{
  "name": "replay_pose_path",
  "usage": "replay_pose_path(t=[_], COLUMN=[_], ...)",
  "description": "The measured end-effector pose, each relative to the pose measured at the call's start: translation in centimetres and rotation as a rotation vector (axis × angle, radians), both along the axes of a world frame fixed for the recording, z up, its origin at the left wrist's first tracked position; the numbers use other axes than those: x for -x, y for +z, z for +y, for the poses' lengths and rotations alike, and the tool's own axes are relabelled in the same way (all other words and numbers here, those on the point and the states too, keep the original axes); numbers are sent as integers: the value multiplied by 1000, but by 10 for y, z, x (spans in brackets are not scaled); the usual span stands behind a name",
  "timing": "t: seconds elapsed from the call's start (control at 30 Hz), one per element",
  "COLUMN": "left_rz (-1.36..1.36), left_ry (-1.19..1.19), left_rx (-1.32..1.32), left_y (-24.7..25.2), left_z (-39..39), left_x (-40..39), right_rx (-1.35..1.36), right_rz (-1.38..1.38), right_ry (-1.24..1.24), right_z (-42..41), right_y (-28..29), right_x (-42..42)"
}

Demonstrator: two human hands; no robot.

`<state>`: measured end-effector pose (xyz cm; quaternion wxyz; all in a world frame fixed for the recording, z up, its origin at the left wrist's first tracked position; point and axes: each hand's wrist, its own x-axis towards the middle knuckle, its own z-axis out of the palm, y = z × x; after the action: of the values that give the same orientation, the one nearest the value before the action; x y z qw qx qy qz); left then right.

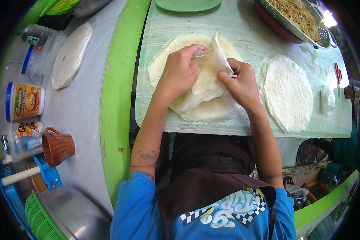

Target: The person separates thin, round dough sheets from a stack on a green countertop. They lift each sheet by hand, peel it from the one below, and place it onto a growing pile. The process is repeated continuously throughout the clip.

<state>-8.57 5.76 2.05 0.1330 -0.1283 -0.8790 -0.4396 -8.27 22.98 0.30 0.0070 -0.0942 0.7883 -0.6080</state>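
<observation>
Both my hands grip one thin, pale round wrapper (pixel 208 81), lifted and partly folded above a stack of similar wrappers (pixel 171 49). With fingers and thumb, my left hand (pixel 181 69) pinches its upper left part, where a thin layer stretches toward the raised edge. My right hand (pixel 241 81) pinches the right edge of the sheet between thumb and fingers. A flap stands up between the hands, and the lower part droops onto the stack. To the right of my right hand lies another stack of round wrappers (pixel 288 93), its edges uneven.
A metal colander (pixel 324 40) of cooked noodles (pixel 297 16) stands at the table's back right, and a green plate (pixel 188 4) at the back. Red-handled scissors (pixel 338 75) and a plastic bag (pixel 328 97) lie right. The left counter holds a brown mug (pixel 58 147), tubs and a wrapper stack (pixel 72 57).
</observation>
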Motion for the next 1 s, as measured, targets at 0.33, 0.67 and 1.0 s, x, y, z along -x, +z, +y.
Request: replay_pose_path(t=[0.33, 0.67, 1.0], left_rz=[54, -248, 201], left_ry=[88, 10, -55], left_rx=[160, -78, 82], left_y=[7, 4, -6], left_z=[2, -10, 28], left_x=[16, 15, 12], right_rx=[-47, -91, -261], right_rz=[30, 14, 97], right_ry=[3, -17, -143], right_z=[4, 18, 2], right_y=[0, 0, 20], right_x=[0, -1, 11])
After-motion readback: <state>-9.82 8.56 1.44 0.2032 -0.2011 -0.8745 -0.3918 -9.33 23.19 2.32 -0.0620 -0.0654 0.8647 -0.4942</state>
